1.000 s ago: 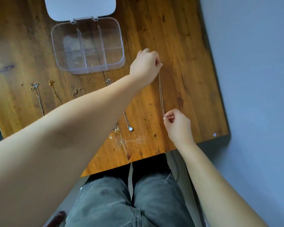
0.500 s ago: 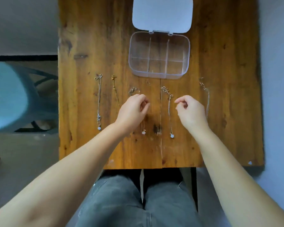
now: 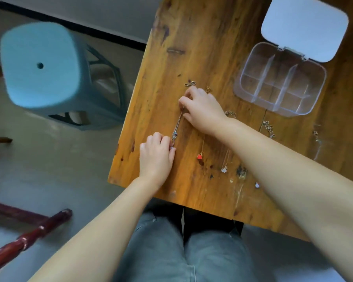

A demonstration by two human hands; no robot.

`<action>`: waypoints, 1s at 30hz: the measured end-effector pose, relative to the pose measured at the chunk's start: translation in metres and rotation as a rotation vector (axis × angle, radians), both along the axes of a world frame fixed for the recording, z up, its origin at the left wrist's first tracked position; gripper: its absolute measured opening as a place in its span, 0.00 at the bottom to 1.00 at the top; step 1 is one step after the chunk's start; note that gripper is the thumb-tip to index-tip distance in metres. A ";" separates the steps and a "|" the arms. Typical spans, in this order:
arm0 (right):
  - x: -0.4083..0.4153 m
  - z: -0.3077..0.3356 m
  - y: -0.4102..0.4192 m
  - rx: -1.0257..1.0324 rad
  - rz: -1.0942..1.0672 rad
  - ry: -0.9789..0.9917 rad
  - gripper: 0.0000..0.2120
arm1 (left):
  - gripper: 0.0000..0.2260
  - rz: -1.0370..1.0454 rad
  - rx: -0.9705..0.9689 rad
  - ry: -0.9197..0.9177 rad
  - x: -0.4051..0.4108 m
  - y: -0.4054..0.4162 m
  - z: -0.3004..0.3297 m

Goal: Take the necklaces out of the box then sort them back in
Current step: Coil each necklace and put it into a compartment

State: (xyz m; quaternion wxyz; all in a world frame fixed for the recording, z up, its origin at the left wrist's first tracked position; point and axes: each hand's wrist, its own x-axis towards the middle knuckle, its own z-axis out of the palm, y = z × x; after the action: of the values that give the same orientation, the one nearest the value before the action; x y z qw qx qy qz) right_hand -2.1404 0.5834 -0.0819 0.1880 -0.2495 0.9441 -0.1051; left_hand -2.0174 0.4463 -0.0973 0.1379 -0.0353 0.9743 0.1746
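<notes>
My fingers on both hands pinch the thin silver chain necklace near the bench's left edge; careless pulling could tangle it.

Soft even daylight, slight motion blur, wide-angle edge distortion

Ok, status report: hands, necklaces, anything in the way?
Left hand and right hand pinch the leftmost necklace at its ends. Other necklaces lie on table. Box open, looks empty. Nothing blocking.
</notes>
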 end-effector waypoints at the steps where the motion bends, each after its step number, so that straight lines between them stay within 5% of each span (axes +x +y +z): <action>1: -0.001 -0.002 0.000 0.022 0.030 0.021 0.12 | 0.07 0.010 0.028 -0.005 -0.001 -0.001 0.000; 6: 0.004 -0.002 0.005 0.105 0.156 0.076 0.11 | 0.03 0.081 0.265 -0.048 -0.008 -0.008 0.009; 10: 0.007 0.013 0.013 -0.242 -0.020 -0.132 0.08 | 0.03 0.127 0.467 0.064 -0.030 -0.006 0.034; 13: 0.014 0.034 0.010 -0.467 -0.094 -0.420 0.16 | 0.02 0.071 0.578 0.236 -0.057 0.007 0.062; 17: 0.015 0.059 0.026 -0.700 -0.422 -0.533 0.05 | 0.03 0.194 0.677 0.354 -0.098 0.023 0.086; 26: -0.020 0.110 0.127 -1.550 -1.110 -0.582 0.12 | 0.07 0.203 0.657 0.260 -0.146 0.070 0.075; 30: -0.054 0.109 0.144 -1.446 -1.227 -0.466 0.08 | 0.07 0.062 0.692 0.203 -0.171 0.120 0.068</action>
State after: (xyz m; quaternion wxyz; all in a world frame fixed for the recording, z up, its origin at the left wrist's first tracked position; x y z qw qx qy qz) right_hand -2.1946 0.7269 0.0268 0.0843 0.2571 0.5570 -0.7852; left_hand -2.1888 0.5661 -0.0298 0.0391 0.0016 0.8646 0.5009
